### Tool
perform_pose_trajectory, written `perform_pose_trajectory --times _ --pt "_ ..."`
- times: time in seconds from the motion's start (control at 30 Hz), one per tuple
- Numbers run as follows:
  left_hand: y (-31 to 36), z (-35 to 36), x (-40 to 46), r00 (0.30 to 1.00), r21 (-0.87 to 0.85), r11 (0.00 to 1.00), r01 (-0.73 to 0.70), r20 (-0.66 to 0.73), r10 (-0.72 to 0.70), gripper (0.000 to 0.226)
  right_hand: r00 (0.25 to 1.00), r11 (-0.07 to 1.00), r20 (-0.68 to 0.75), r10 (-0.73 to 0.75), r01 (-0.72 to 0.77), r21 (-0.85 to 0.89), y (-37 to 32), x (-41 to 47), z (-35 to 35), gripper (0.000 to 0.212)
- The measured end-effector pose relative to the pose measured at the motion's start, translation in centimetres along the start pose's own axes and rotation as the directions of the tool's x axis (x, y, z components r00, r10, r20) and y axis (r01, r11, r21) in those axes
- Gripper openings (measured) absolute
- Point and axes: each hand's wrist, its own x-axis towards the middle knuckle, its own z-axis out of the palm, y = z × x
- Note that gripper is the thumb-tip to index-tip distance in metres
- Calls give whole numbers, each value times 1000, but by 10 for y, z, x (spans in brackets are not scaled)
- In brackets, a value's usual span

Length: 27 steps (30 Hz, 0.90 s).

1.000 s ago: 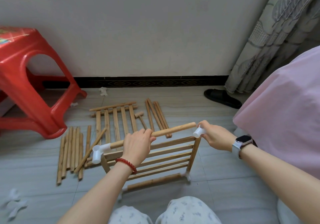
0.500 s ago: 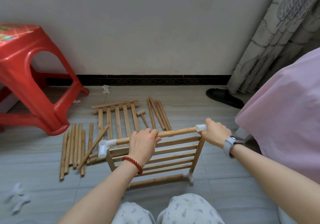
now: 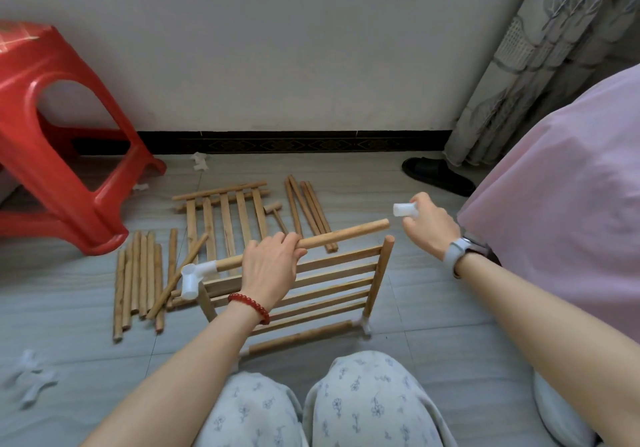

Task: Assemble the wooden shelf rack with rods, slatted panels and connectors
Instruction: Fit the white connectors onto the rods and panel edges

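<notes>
While gripping the top rod (image 3: 341,237) near mid-length, left hand (image 3: 270,266) curled fully around it. Rod's 9 o'clock end seated in white corner connector (image 3: 194,278); 3 o'clock end bare, raised clear of upright post (image 3: 381,277). Right hand (image 3: 427,226) at 2 o'clock, pinching loose white connector (image 3: 403,210), apart from rod tip. Standing slatted panel (image 3: 322,290) at centre; spare rods (image 3: 138,280) at 9 o'clock, flat panel (image 3: 225,214) at 11 o'clock.

Matt wooden rod (image 3: 341,237), white plastic connector (image 3: 403,210) (glossy red stool (image 3: 52,155)).
</notes>
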Motion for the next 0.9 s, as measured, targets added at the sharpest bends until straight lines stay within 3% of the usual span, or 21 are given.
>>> perform_pose_trajectory --times 0.07,0.17,0.3,0.63,0.77,0.9 --pt "-3 0 -2 1000 -3 1000 3 -13 -3 30 995 999 79 53 -53 7 14 1 1 13" --pt "-3 0 -4 1000 -22 1000 -6 -14 5 30 987 999 162 19 -25 36 17 4 9 10" --pt "-5 -3 -5 1000 -52 999 2 -9 -2 30 987 998 161 -17 8 58 9 6 16 9" --pt "-8 -5 -3 1000 -99 995 -6 2 6 29 984 985 164 -66 90 -146 -6 7 4 8" --pt "-8 -7 -3 1000 -117 993 12 -9 -13 28 974 995 202 -97 98 7 -16 -1 11 13" --pt "-18 -17 0 993 -219 971 95 -54 -109 21 961 929 179 -210 139 344 -31 -2 -5 24"
